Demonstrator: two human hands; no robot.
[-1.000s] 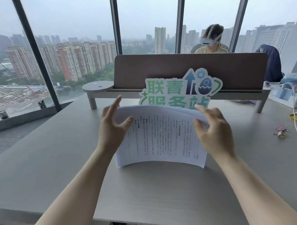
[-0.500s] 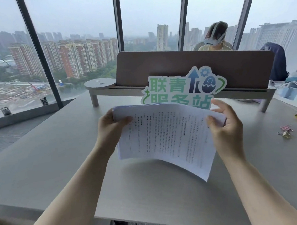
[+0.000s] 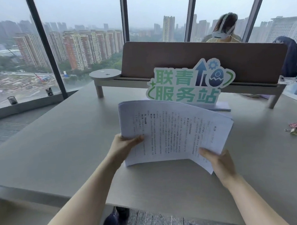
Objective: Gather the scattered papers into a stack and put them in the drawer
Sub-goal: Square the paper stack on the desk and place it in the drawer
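A: Both hands grip the papers (image 3: 169, 130) mid-frame above the worktop (image 3: 57, 147): left hand (image 3: 124, 144) pinching the left edge, right hand (image 3: 218, 161) the lower right corner.

B: Tap the fanned edges square before the drawer; none is visible.

I can read one sign clearly: the die-cut board (image 3: 190, 85) standing on the desk (image 3: 57, 147) carries large green characters, 联青 on its top line and 服务站 below, with a dark blue upward arrow, a small gear and a cracked-egg emblem printed to the right of the top line. The top sheet of the stack of papers (image 3: 171, 132) I am holding is covered in lines of small black Chinese print, too fine and blurred for me to make out a single word
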